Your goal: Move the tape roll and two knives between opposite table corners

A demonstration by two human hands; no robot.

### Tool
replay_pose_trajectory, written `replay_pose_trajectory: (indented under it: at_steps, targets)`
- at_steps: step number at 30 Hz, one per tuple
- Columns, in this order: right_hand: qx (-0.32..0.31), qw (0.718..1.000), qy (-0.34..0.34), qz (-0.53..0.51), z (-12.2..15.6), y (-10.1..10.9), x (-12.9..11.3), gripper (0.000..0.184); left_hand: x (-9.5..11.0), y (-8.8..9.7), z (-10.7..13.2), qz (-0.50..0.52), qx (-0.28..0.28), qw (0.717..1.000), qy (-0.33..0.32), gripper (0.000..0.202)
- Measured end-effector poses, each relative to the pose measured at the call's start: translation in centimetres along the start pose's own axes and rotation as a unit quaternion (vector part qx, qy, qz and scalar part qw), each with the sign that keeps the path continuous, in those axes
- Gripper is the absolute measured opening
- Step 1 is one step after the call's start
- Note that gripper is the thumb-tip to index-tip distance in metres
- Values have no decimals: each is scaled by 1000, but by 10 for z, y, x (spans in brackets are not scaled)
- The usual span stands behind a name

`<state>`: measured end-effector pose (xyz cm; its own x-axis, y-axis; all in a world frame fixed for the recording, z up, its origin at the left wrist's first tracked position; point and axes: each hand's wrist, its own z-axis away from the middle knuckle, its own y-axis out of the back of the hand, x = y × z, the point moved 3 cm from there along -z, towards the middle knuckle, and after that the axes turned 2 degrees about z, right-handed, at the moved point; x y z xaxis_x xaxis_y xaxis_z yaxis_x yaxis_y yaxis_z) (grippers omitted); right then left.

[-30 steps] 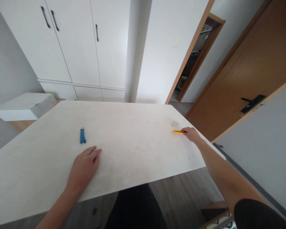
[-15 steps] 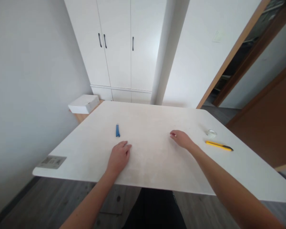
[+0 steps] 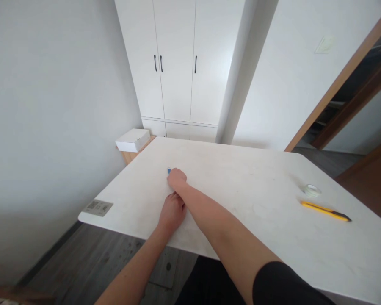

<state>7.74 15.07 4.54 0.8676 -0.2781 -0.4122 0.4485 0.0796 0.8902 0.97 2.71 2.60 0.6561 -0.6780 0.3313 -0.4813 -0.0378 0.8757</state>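
My right hand (image 3: 177, 178) reaches across in front of me, its forearm passing over the left hand. Its fingers are curled round a slim blue tool (image 3: 169, 170), and just one end of that tool shows past the knuckles. Below the right wrist, my left hand (image 3: 171, 212) rests on the white table (image 3: 241, 169) with bent fingers held together. The left fingertips are partly hidden by the right wrist, so whatever they hold, if anything, cannot be made out.
A yellow utility knife (image 3: 325, 210) lies at the table's right, beside a roll of clear tape (image 3: 311, 190). A printed label (image 3: 98, 207) is stuck at the left front corner. Behind the table's left end stands a white box (image 3: 133, 140), with white cabinets (image 3: 178, 84) beyond.
My right hand has swung left from mid-table to the blue tool, crossing over my left arm. My left fingers are more bent. The view has turned slightly, shifting the scene rightward.
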Motion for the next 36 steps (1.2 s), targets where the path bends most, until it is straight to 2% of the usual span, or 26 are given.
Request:
replay_pose_trajectory:
  at_steps: [2,4,7,9,11,13,14,17,19,21,23,25,28,36]
  targets:
    - [-25,1000,-6,-10,-1,3,2,33,0,0,0,-2,-1,1000,-5,24]
    - [-5,1000,17,-26,3,13,14,26,-1,-1,1,-2,-2,1000,-12,27]
    - [29,988,58,-139,23,31,56,22,-4,-6,1,1,1,1000,-18,34]
    - [22,957,27,-289,46,39,102,24,-7,-10,1,5,4,1000,-20,36]
    - [25,904,-40,-424,76,46,160,24,-11,-14,1,0,10,1000,-28,38]
    - [42,867,-102,-486,114,54,223,18,-14,-18,1,-10,18,999,-42,40]
    - [54,861,-128,-490,135,60,255,17,-16,-20,1,-14,22,998,-49,41]
    - [127,879,-197,-415,199,90,352,20,-21,-25,0,-26,27,997,-63,44]
    - [198,912,-221,-283,237,120,411,18,-22,-27,0,-35,26,997,-68,46]
    - [235,934,-239,-125,267,152,460,18,-22,-27,-1,-44,27,996,-69,46]
    - [231,937,-264,-4,286,178,498,22,-21,-27,-1,-51,28,996,-68,47]
    - [201,935,-282,77,294,194,524,27,-21,-27,-1,-52,27,996,-67,48]
    - [151,934,-286,150,291,204,540,33,-21,-26,-1,-49,27,996,-65,49]
    - [112,940,-258,194,274,202,537,35,-24,-26,0,-42,16,997,-67,52]
